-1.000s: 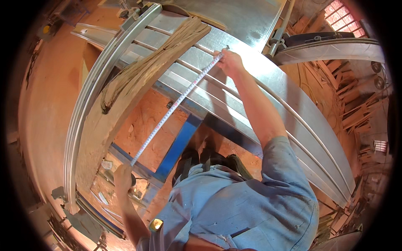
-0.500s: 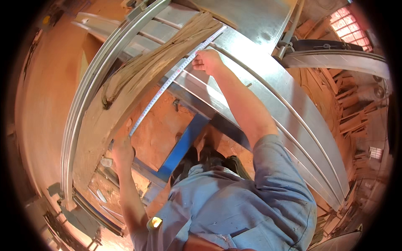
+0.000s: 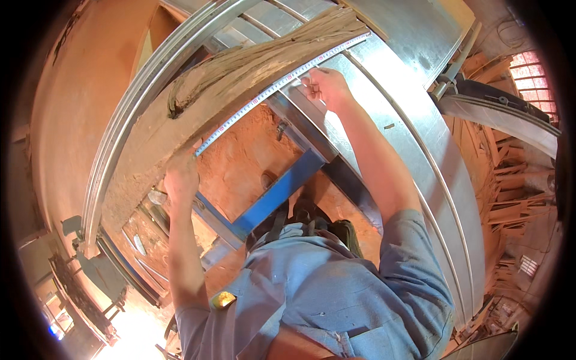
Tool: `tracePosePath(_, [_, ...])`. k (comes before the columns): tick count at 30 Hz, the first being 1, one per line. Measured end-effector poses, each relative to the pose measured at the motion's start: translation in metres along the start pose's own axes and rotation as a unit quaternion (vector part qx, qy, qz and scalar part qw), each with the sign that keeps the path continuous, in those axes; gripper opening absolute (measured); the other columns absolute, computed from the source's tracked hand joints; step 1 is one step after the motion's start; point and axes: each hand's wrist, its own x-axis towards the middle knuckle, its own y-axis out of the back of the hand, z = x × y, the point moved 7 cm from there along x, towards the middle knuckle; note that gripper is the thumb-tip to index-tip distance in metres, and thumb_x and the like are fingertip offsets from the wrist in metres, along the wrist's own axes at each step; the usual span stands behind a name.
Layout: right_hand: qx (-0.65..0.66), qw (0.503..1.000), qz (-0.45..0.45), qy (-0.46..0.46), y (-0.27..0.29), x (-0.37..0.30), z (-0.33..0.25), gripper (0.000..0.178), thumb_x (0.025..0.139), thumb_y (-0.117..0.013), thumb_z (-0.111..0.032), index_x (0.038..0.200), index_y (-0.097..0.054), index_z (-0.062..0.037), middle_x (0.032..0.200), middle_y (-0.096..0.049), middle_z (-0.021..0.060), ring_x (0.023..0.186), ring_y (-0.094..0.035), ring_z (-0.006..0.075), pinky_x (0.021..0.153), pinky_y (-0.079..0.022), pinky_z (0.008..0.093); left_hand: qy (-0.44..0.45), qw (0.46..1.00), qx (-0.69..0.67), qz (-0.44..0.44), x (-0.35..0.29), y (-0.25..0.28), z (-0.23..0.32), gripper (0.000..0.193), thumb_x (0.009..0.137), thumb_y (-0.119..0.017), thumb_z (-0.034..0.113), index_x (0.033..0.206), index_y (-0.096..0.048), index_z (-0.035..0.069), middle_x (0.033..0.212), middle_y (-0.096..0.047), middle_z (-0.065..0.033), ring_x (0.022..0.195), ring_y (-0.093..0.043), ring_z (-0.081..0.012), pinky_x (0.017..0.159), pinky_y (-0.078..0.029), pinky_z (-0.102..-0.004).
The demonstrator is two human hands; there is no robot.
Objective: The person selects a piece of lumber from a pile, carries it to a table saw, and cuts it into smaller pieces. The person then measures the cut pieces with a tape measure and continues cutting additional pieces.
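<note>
A rough-edged wooden plank (image 3: 240, 78) lies slantwise across the metal machine table. Along its near edge stretches the pale blade of a tape measure (image 3: 255, 103), its far end by the plank's right end. My left hand (image 3: 182, 177) is closed round the near end of the tape measure, beside the plank; the case is hidden in the grip. My right hand (image 3: 327, 87) is over the metal table, just below the blade towards its far end. Its fingers are curled; whether they pinch anything is hidden.
The metal table (image 3: 414, 102) has long grooves and reaches to my right. Curved-looking metal rails (image 3: 129, 111) run beyond the plank. A blue frame bar (image 3: 279, 192) stands below, over a dusty floor. Wood scraps (image 3: 510, 198) are piled at far right.
The view has shifted, and the tape blade now lies straighter and closer along the plank's edge. My left hand has risen towards the plank; my right hand stays near the blade.
</note>
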Motion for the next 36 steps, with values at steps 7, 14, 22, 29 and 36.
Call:
tracePosePath(7, [-0.397,0.860,0.113,0.300,-0.007,-0.021,-0.028,0.021,0.085,-0.070,-0.019,0.098,-0.069,-0.0028,0.097,-0.069,0.0127,0.076,-0.064,0.0312,0.070,-0.053,0.0406,0.037,0.999,0.013,-0.008,0.004,-0.006,-0.003,0.025,0.094,-0.055,0.024,0.099,-0.068,0.004,0.102,-0.066,-0.0211,0.097,-0.062,-0.0406,0.082,-0.050,-0.0474])
tracePosePath(14, [-0.545,0.674,0.081,0.492,-0.054,-0.035,-0.060,0.035,0.078,-0.077,-0.023,0.109,-0.069,-0.0082,0.119,-0.063,0.0071,0.119,-0.052,0.0306,0.102,-0.043,0.0421,0.015,1.000,-0.007,0.008,0.001,-0.003,-0.003,0.024,0.093,-0.058,0.025,0.100,-0.069,0.005,0.101,-0.067,-0.0200,0.098,-0.062,-0.0393,0.083,-0.050,-0.0459])
tracePosePath(22, [-0.574,0.629,0.035,0.522,-0.085,-0.028,-0.051,0.042,0.076,-0.079,-0.030,0.113,-0.067,-0.0110,0.129,-0.060,0.0038,0.128,-0.049,0.0284,0.107,-0.040,0.0469,0.019,0.999,-0.022,0.014,0.004,-0.005,-0.006,0.023,0.093,-0.058,0.024,0.096,-0.067,0.003,0.098,-0.065,-0.0211,0.096,-0.061,-0.0407,0.082,-0.049,-0.0480])
tracePosePath(29, [-0.592,0.610,0.021,0.526,-0.096,-0.022,-0.044,0.044,0.076,-0.078,-0.035,0.114,-0.067,-0.0148,0.126,-0.063,0.0006,0.124,-0.052,0.0264,0.104,-0.041,0.0456,-0.025,0.999,0.019,-0.004,0.007,-0.019,-0.025,0.021,0.092,-0.058,0.021,0.094,-0.067,0.002,0.096,-0.065,-0.0230,0.094,-0.060,-0.0427,0.081,-0.048,-0.0496])
tracePosePath(36, [-0.591,0.613,0.028,0.524,-0.110,-0.022,-0.044,0.036,0.078,-0.075,-0.037,0.107,-0.070,-0.0168,0.119,-0.066,-0.0017,0.116,-0.057,0.0254,0.101,-0.043,0.0455,-0.007,1.000,0.010,0.009,0.003,-0.012,-0.032,0.018,0.091,-0.056,0.020,0.095,-0.067,0.007,0.098,-0.065,-0.0191,0.097,-0.062,-0.0404,0.078,-0.051,-0.0501])
